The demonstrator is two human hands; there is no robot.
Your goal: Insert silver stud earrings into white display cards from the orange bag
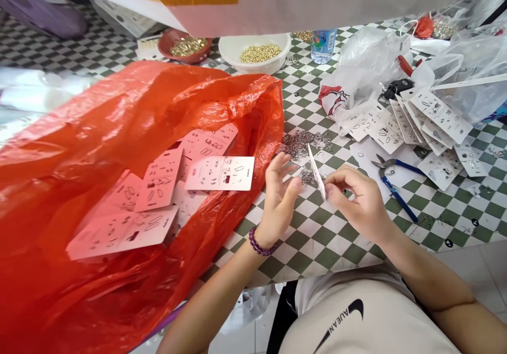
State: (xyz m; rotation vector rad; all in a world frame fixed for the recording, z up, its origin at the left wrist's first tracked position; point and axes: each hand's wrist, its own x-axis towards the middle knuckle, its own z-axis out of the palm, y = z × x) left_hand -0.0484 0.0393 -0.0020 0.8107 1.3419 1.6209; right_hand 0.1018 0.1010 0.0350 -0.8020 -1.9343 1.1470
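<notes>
My right hand (356,198) pinches the lower edge of a white earring card (316,171), which stands almost edge-on to me above the table. To its left, my left hand (279,198) is open, fingers apart and curved, with a purple bead bracelet at the wrist. Just behind the card lies a pile of small metal pieces (304,143). A large red plastic bag (190,98) spreads out on the left, with several earring cards (221,173) inside and at its mouth.
Blue-handled pliers (396,187) lie right of my right hand. Several earring cards (439,113) are stacked behind them, near clear plastic bags (370,53). A white bowl (227,50) and a red bowl (163,45) hold gold pieces beside a water bottle (322,47). White material overhangs the top.
</notes>
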